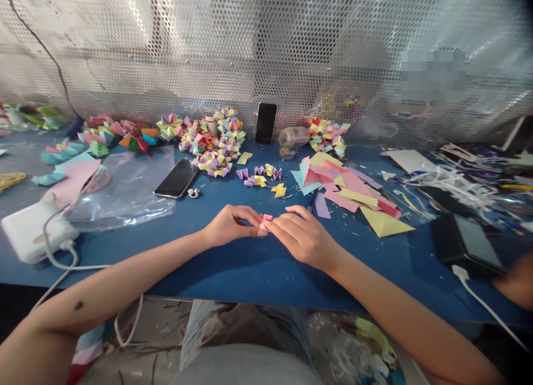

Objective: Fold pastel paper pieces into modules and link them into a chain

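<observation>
Head camera view: small, folded pink paper piece (264, 218) is pinched between the fingertips of both bare hands, just above the blue tabletop (187, 268) near its front edge. The left hand (235, 225) grips it from one side with thumb and fingers; the right hand (307, 239) grips the opposite side, its other fingers loosely extended. Fingers cover much of the paper, so its creases cannot be judged. Uneven pressure or pulling could probably skew a fold or tear such thin-looking paper. A slackened pinch might let it spring open or drop. Beyond the hands, small folded yellow and purple paper pieces (260, 180) lie loose; a forward sweep of the knuckles could scatter them.
</observation>
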`<state>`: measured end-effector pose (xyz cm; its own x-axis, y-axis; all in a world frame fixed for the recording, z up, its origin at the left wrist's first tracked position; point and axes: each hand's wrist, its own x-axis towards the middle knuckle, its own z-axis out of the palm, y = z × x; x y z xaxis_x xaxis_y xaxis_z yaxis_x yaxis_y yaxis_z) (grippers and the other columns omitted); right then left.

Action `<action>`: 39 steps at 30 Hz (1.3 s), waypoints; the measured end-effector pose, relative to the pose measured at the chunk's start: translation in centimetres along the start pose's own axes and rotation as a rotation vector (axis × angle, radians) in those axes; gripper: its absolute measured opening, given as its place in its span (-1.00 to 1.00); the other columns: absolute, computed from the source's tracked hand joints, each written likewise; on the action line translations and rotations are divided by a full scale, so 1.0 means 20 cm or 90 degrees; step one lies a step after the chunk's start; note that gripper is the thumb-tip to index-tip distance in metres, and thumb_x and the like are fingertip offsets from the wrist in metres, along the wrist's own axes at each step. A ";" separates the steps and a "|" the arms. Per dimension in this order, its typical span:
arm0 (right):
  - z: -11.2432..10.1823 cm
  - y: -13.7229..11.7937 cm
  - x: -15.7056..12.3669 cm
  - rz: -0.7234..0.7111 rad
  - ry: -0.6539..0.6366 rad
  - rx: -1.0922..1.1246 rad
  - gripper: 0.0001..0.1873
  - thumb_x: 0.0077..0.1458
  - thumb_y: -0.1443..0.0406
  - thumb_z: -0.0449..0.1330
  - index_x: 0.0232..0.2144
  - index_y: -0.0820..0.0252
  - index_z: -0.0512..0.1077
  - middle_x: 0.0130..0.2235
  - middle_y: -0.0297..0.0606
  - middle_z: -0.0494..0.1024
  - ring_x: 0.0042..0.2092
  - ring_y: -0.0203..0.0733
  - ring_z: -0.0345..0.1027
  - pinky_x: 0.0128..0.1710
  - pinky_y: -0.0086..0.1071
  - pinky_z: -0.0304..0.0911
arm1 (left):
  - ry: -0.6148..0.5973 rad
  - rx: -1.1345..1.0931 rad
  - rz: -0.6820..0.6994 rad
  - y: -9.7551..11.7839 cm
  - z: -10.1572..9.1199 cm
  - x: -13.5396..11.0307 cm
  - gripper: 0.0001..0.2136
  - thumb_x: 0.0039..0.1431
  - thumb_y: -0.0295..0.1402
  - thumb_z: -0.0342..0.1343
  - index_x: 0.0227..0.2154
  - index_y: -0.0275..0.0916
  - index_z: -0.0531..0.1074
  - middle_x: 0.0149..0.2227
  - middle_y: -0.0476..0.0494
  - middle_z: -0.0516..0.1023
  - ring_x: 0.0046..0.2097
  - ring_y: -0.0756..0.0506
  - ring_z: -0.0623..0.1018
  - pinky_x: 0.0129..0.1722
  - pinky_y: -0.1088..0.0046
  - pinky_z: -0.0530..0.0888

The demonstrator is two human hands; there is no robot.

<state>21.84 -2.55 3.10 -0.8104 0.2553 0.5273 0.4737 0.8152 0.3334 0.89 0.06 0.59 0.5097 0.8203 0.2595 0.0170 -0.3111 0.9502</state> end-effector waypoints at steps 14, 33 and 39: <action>0.04 0.01 0.01 0.067 0.039 0.094 -0.82 0.15 0.41 0.06 -0.18 0.21 0.37 -0.25 -0.22 0.54 -0.24 -0.21 0.37 -0.18 -0.23 0.21 | 0.009 0.002 -0.003 0.00 0.01 0.00 -0.89 -0.12 -0.35 0.30 -0.49 -0.26 0.56 -0.35 -0.14 0.56 -0.27 -0.06 0.54 -0.19 0.43 0.47; 0.08 -0.02 0.02 0.234 0.126 0.295 -0.83 0.07 0.38 0.18 -0.23 0.15 0.40 -0.26 -0.27 0.56 -0.24 -0.23 0.40 -0.20 -0.29 0.24 | 0.036 0.108 -0.019 0.03 0.01 -0.02 -0.82 -0.03 -0.27 0.23 -0.42 -0.29 0.53 -0.35 -0.14 0.54 -0.29 -0.04 0.51 -0.36 0.52 0.43; 0.07 0.01 0.03 0.361 0.181 0.364 -0.93 0.07 0.39 0.18 -0.36 0.12 0.42 -0.36 -0.30 0.51 -0.29 -0.24 0.38 -0.25 -0.30 0.27 | 0.054 0.092 -0.023 0.06 0.00 -0.03 -0.63 -0.11 -0.26 0.29 -0.22 -0.26 0.39 -0.34 -0.07 0.50 -0.37 0.01 0.50 -0.42 0.54 0.45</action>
<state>21.01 -1.53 2.28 -0.3502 0.6261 0.6967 0.4723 0.7604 -0.4459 0.54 -0.85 1.61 0.4320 0.8680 0.2449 0.1610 -0.3414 0.9260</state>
